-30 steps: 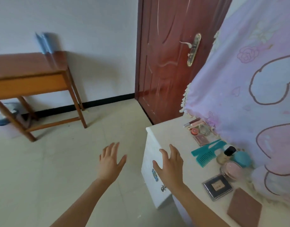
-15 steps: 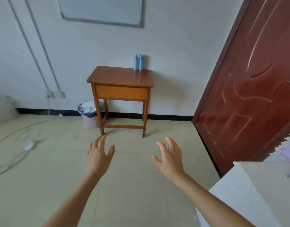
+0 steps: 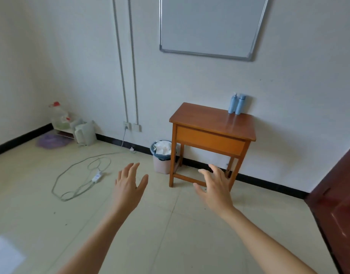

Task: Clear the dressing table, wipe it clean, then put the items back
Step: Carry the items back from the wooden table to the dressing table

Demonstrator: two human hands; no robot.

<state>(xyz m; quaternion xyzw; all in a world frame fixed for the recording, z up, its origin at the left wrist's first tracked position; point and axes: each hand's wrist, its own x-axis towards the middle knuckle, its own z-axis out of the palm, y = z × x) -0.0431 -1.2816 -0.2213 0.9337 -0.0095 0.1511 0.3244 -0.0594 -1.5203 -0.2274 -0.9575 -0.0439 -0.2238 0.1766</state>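
- Left hand (image 3: pixel 128 186) and right hand (image 3: pixel 214 187) are held out above the tiled floor (image 3: pixel 178 244), fingers spread and slack, nothing grasped.
- Dressing table is not in view, and no cloth is seen. Progress cannot be judged.
- Risk: an extension cable (image 3: pixel 79 178) lies looped on the floor to the left. A foot could be caught if that side is crossed.
- Risk: two blue bottles (image 3: pixel 237 104) stand upright at the back corner of the wooden side table (image 3: pixel 211 123). They could be toppled if items are set down carelessly.
- A waste bin (image 3: pixel 162 157), stuffed with paper, sits just beside the table's left legs and narrows the approach.
- A whiteboard (image 3: pixel 209 26) is noted above and a dark red door (image 3: pixel 338 204) at right.
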